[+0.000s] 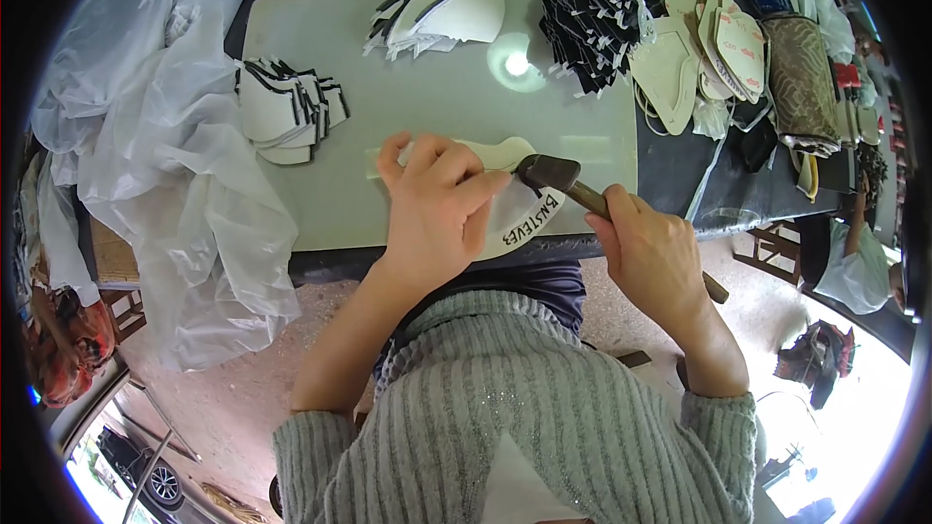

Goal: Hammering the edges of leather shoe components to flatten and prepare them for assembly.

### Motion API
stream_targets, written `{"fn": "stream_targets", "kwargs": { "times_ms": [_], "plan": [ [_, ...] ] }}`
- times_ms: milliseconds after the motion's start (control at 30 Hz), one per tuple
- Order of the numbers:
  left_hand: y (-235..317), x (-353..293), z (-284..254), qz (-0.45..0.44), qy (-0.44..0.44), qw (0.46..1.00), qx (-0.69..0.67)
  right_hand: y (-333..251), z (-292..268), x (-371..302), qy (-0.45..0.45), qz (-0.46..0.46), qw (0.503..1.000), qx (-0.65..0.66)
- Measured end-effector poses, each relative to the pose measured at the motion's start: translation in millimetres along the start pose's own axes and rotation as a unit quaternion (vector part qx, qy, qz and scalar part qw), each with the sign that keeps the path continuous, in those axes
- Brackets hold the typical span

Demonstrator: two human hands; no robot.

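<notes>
My right hand [655,257] is closed around the wooden handle of a hammer [549,173], whose dark head rests at or just above a pale curved cut piece [503,151] on the grey-green board [340,204]. Just left of the hammer head, my left hand [437,199] presses on that piece with bent fingers, thumb and forefinger close together at its edge. Part of the piece lies hidden under this hand. A white curved strip with black lettering [532,223] shows between my hands, near the board's front edge; whether it joins the pale piece I cannot tell.
White pieces with black edging lie in a left stack [277,107] and a far stack [466,10]. At the far right are a bundle of black pieces [592,24], cream templates [670,68] and a patterned roll [804,78]. Plastic sheeting [184,155] drapes left. Another person [854,267] is at right.
</notes>
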State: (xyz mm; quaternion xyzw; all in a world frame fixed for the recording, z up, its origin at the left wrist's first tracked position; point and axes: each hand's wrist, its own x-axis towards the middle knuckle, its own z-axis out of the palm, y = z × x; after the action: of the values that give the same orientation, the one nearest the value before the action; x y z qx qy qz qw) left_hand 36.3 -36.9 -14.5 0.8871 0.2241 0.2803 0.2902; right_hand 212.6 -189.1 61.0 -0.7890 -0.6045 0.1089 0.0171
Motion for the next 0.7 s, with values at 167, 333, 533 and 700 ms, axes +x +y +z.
{"fn": "stream_targets", "kwargs": {
  "times_ms": [167, 333, 533, 700],
  "plan": [
    [3, -4, 5, 0.076, 0.027, 0.992, 0.099, 4, 0, 3, 0.013, -0.016, 1.000, 0.011],
    [2, -4, 6, 0.064, 0.026, 0.994, 0.079, -1, -10, 7, 0.060, -0.026, 0.998, 0.016],
    [2, -6, 6, 0.056, 0.022, 0.996, 0.073, -1, -11, 12, 0.034, -0.035, 0.999, 0.002],
    [0, -6, 6, 0.058, 0.037, 0.995, 0.066, 1, 1, 12, -0.020, -0.028, 0.999, -0.001]
  ]
}}
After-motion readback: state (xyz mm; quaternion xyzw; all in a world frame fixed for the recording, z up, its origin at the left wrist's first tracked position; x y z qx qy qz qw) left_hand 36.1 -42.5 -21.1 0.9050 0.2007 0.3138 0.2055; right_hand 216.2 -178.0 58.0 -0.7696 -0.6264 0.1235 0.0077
